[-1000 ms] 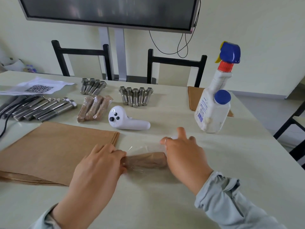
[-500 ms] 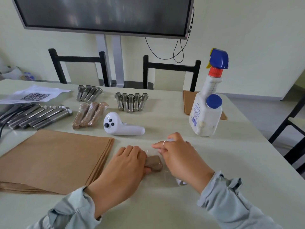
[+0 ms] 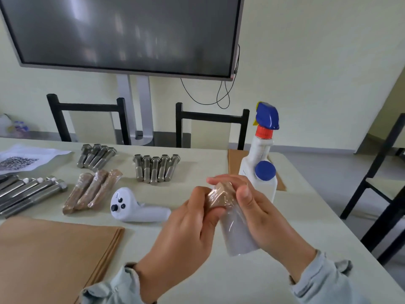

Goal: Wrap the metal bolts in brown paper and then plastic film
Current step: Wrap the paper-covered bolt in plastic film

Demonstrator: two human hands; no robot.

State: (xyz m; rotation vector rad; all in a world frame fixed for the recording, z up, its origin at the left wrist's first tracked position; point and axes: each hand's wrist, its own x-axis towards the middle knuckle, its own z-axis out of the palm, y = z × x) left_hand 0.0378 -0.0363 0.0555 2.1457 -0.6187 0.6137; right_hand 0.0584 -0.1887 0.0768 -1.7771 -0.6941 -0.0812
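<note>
Both hands are raised, left hand (image 3: 192, 224) and right hand (image 3: 260, 216), fingers curled in a grip.

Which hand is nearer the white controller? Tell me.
Left. The left hand grips the wrapped bolt just right of the white controller; the right hand is farther right.

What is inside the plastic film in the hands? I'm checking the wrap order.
Brown paper shows through the plastic film, held by the left hand and right hand. Any bolt inside is covered.
</note>
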